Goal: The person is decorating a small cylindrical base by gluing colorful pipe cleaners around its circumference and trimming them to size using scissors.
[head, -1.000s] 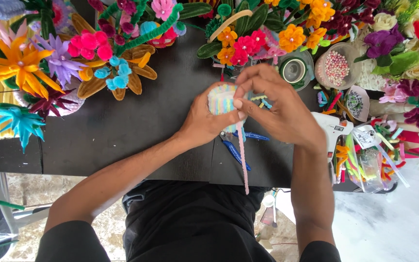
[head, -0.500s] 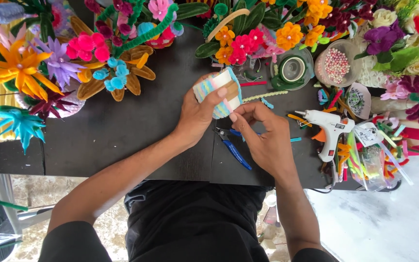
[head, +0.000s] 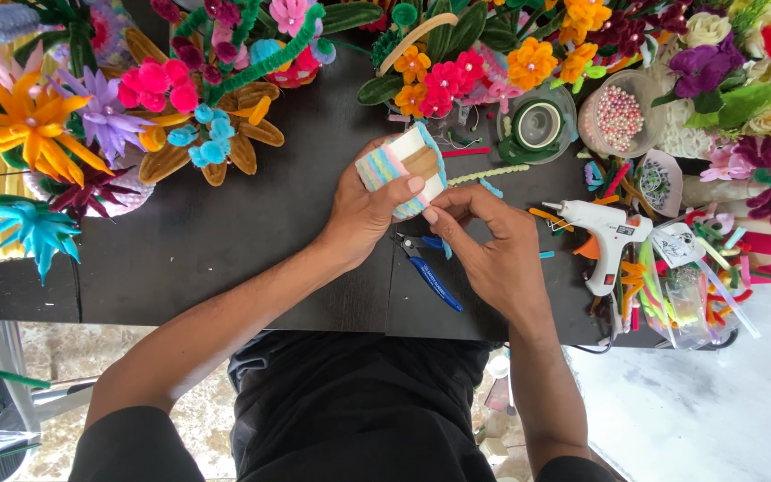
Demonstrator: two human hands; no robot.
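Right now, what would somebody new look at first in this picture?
Probably the two hands in the middle: the left hand holds a small cup wrapped in pastel stripes, and the right hand pinches at its lower edge. Bright fuzzy flowers crowd the far side of the black table. A white glue gun lies to the right, blue-handled cutters under the hands.

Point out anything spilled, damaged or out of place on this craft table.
Nothing looks spilled or broken. The beads stay inside their clear cup. Loose pipe-cleaner offcuts lie scattered around the white glue gun, ordinary craft clutter. The blue-handled cutters lie beneath the hands.
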